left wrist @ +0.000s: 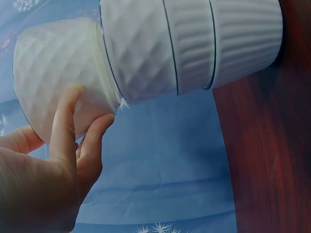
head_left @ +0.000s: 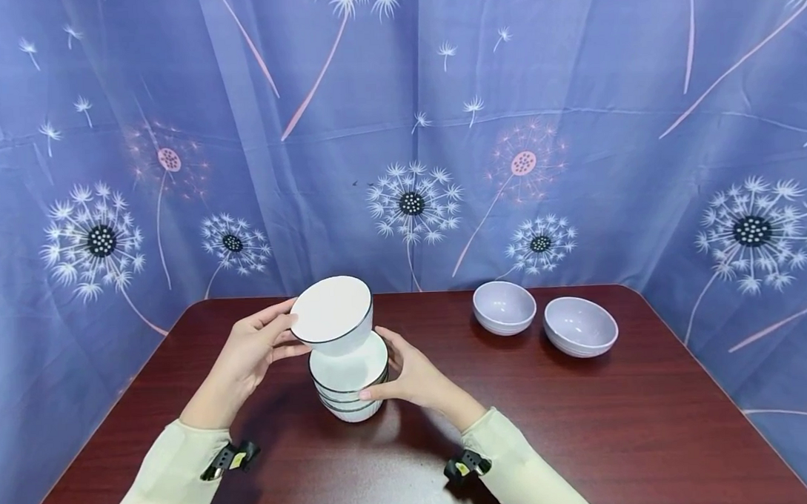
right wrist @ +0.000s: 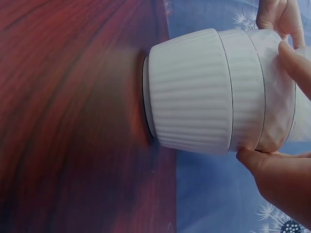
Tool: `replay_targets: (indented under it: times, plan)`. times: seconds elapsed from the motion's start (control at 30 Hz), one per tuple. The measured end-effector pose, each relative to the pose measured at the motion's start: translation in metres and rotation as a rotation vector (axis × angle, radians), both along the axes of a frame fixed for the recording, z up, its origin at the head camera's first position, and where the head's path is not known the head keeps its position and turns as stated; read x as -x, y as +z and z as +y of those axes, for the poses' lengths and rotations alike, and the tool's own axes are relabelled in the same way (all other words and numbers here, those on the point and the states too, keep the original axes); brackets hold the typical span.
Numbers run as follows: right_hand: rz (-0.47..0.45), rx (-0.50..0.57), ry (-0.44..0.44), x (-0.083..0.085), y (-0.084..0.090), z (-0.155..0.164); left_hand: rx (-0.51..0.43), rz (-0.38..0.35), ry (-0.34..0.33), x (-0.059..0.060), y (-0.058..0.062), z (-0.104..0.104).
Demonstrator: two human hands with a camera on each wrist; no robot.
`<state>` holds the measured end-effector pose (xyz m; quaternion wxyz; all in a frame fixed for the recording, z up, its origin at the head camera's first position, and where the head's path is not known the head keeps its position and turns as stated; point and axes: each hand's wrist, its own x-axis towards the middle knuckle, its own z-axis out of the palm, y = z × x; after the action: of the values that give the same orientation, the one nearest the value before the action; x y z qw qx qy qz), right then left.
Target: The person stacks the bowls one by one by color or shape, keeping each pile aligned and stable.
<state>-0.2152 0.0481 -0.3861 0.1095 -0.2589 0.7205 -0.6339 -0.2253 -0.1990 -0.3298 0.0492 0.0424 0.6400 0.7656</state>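
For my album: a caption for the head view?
Left hand lifts top bowl while right hand steadies the stack.

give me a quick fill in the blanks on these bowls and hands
1. The left hand holds the top white bowl ____ above the stack.
2. The right hand steadies the stack of ____ white bowls.
3. Two ____ bowls sit apart on the table.

Missing words: tilted; three; lilac
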Motion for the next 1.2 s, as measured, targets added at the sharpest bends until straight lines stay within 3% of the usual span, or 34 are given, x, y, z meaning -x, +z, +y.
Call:
replay_targets:
  times: [0.23,0.37,0.8,1.2]
  plan:
    - [0.037,0.05,0.01,0.012,-0.021,-0.001,0.019,-0.016,-0.006,-0.001,-0.004,0.002]
    - [0.057,0.059,0.012,0.014,-0.023,-0.002,0.038,-0.006,-0.014,-0.003,-0.006,0.002]
    - [0.003,0.044,-0.011,0.012,-0.019,-0.001,0.086,-0.044,-0.002,-0.006,-0.012,0.002]
    - [-0.039,0.012,-0.016,-0.003,0.007,0.0,0.109,-0.031,-0.006,-0.009,-0.016,0.003]
